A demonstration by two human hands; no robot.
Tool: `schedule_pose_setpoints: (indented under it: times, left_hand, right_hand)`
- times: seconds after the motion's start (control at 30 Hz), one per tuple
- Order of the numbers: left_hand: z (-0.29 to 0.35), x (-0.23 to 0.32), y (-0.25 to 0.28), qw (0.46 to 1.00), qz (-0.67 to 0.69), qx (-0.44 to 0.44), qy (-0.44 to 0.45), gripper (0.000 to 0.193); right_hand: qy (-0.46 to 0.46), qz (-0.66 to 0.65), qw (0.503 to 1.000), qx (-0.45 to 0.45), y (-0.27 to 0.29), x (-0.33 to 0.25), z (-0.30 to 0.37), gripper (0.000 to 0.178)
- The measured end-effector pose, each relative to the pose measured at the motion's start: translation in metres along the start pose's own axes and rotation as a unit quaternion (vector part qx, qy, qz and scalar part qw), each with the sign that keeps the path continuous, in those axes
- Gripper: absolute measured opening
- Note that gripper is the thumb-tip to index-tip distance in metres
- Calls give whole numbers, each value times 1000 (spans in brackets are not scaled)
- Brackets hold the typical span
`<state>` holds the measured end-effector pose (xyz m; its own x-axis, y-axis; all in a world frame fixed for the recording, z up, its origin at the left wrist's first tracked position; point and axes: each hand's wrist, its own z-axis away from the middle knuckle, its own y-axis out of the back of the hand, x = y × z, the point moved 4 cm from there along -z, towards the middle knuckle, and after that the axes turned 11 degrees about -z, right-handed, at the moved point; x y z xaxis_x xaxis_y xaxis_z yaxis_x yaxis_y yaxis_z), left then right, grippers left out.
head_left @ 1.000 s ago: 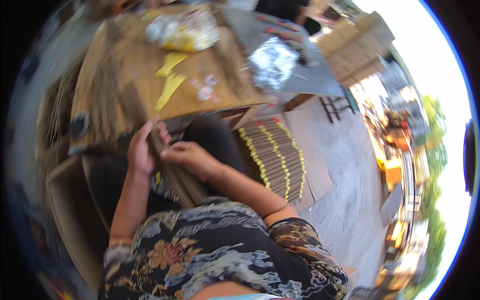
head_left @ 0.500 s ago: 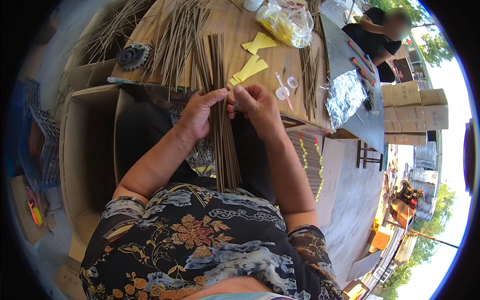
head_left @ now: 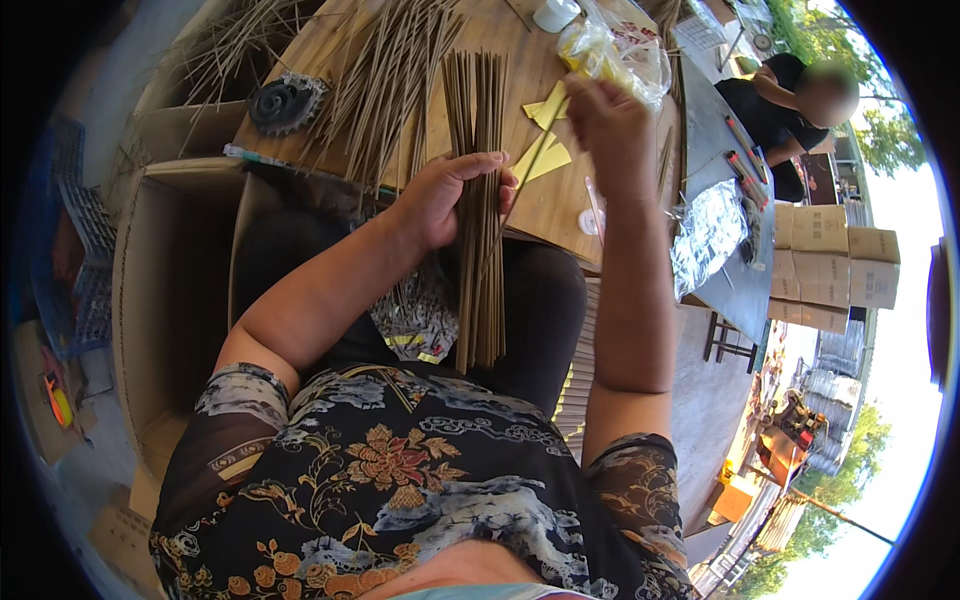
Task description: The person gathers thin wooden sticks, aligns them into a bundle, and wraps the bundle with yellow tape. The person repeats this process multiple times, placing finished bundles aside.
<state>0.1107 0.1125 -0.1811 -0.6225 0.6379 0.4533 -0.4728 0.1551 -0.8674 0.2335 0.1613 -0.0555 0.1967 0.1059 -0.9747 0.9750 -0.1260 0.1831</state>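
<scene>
My left hand (head_left: 437, 207) is closed round an upright bundle of thin brown incense sticks (head_left: 480, 290), its thumb lying across the front. The bundle stands over my lap, its top ends fanned a little apart. Up and to the right, my right hand (head_left: 612, 128) pinches the upper end of a single incense stick (head_left: 533, 168). That stick slants down to the right side of the bundle, where its lower part meets the others. Yellow paper strips (head_left: 541, 160) lie on the wooden table (head_left: 570, 212) behind it.
More loose sticks (head_left: 385, 85) spread over the table at the far left, beside a black toothed wheel (head_left: 286, 104). A plastic bag (head_left: 625, 50) lies at the back, crumpled foil (head_left: 705, 235) at the right. An open cardboard box (head_left: 180, 320) stands left. Another person (head_left: 785, 100) sits far right.
My right hand has moved up and right, away from the bundle, with one stick drawn out at a slant. My left hand and the bundle have shifted slightly right.
</scene>
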Motion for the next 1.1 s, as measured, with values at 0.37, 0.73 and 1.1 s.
schedule_pose_setpoints:
  times: [0.37,0.73,1.1]
  left_hand:
    - [-5,1,21,999,-43,19,-17,17]
    - [3,25,25,989,-32,82,-122,13]
    - [11,21,11,994,-40,15,-105,36]
  right_hand:
    - [168,-187,955,-156,-95,-144,-56,36]
    - [-82,32,983,-164,-45,32,29,35]
    - [-340,-379,838,-198,-43,90,132,32]
